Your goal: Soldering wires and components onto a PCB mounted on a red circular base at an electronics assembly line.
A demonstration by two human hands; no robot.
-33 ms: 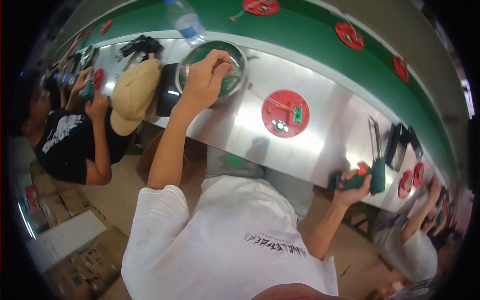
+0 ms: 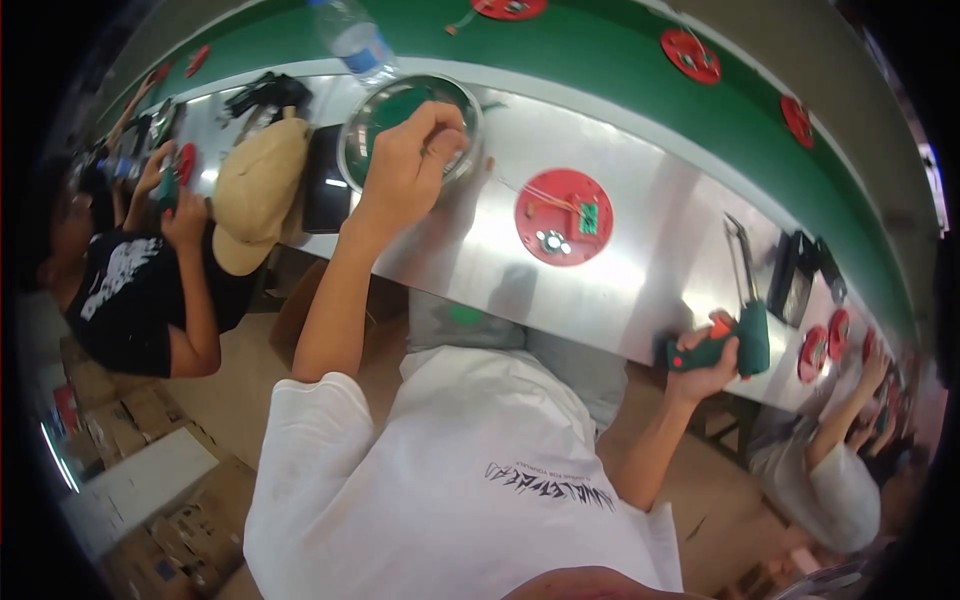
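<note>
1. A long steel desk (image 2: 650, 270) is seen running beside a green conveyor belt (image 2: 600, 70), with red round discs (image 2: 690, 55) spaced along the belt.
2. At the far left, a co-worker in a black shirt (image 2: 125, 295) is seated at the desk, and a tan cap (image 2: 255, 190) is lying near the desk's edge.
3. A clear plastic bottle (image 2: 350, 40) is placed just behind a round metal bowl (image 2: 410, 125).
4. The left hand (image 2: 405, 165) is held over the bowl, its grip pinched on something too small to be made out.
5. A red round plate (image 2: 563, 217) carrying a small green circuit board and thin wires is laid flat on the desk between the two hands.
6. The right hand (image 2: 705, 365) is kept at the desk's near edge, its grip clenched around the handle of a green electric screwdriver (image 2: 745, 320), whose bit is pointed away across the desk.
7. At the far right, more red plates (image 2: 812, 352) are handled by another co-worker.
</note>
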